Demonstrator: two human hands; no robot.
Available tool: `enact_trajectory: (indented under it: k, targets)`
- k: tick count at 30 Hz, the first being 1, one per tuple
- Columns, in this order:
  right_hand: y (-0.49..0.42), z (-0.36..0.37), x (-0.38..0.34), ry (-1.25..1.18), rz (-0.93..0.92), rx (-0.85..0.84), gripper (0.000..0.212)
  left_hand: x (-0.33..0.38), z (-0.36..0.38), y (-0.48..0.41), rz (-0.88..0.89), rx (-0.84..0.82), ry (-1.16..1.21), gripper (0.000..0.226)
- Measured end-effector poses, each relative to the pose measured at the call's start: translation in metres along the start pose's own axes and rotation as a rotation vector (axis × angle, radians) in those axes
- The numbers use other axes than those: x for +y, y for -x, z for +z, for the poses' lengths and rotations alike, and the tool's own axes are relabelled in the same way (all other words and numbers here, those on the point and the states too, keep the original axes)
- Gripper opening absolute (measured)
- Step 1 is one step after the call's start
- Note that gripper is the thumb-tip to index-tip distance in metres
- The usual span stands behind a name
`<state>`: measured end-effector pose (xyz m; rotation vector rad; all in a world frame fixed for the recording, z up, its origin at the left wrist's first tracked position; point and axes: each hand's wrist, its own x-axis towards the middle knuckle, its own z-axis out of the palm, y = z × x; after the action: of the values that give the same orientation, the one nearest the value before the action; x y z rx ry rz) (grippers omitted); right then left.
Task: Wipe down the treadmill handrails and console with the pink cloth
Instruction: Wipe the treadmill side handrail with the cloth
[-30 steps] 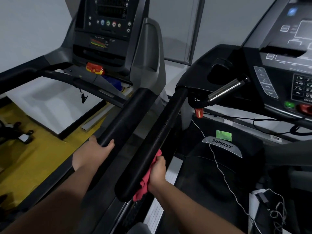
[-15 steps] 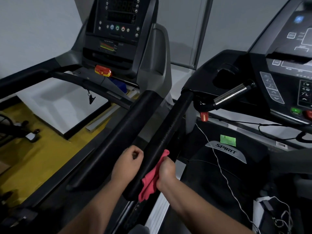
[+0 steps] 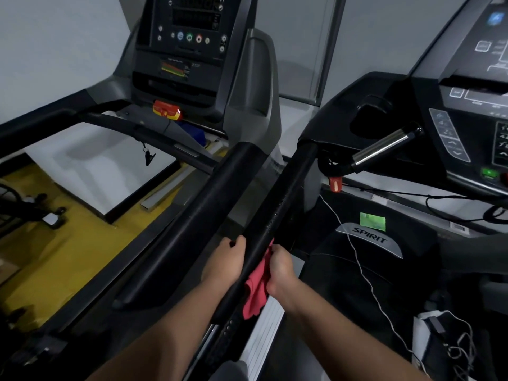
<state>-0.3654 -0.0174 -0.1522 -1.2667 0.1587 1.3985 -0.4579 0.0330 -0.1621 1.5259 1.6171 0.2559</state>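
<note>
Head view, right hand [image 3: 280,270] clutching pink cloth [image 3: 255,292] against handrail [image 3: 283,199] right side, left hand [image 3: 225,264] curled round its left side

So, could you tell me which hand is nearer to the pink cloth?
Right. The right hand grips the pink cloth against the handrail; the left hand holds the rail's opposite side.

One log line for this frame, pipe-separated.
step: handrail wipe | left hand grips handrail | right hand holds cloth on it | console untouched
</note>
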Motion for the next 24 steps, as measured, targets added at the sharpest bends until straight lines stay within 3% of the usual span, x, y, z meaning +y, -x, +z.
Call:
enact_trajectory:
  k: [4, 8, 13, 18, 20, 21, 24]
  targets:
    - [0.006, -0.010, 0.012, 0.166, -0.286, 0.051, 0.031, 0.004, -0.002, -0.002, -0.067, -0.120, 0.134, 0.079]
    - [0.011, -0.023, 0.023, 0.514, -0.637, 0.105, 0.017, 0.008, -0.007, 0.001, -0.057, -0.297, 0.366, 0.045]
    - [0.013, -0.021, 0.019, 1.160, -1.156, -0.042, 0.025, 0.006, -0.005, -0.003, 0.045, -0.302, 0.421, 0.037]
    - [0.000, 0.019, -0.002, 1.671, -1.343, 0.089, 0.015, 0.003, -0.006, 0.001, 0.075, -0.243, 0.411, 0.027]
    - [0.000, 0.030, -0.009, 1.844, -1.244, 0.067, 0.022, 0.003, -0.007, 0.003, 0.084, -0.207, 0.400, 0.029]
    - [0.001, 0.032, -0.010, 1.887, -1.201, 0.061, 0.025, 0.003, -0.007, 0.004, 0.082, -0.189, 0.399, 0.030]
    - [0.003, 0.027, 0.000, 1.869, -1.302, 0.039, 0.026, -0.001, -0.006, 0.006, 0.062, -0.181, 0.405, 0.032]
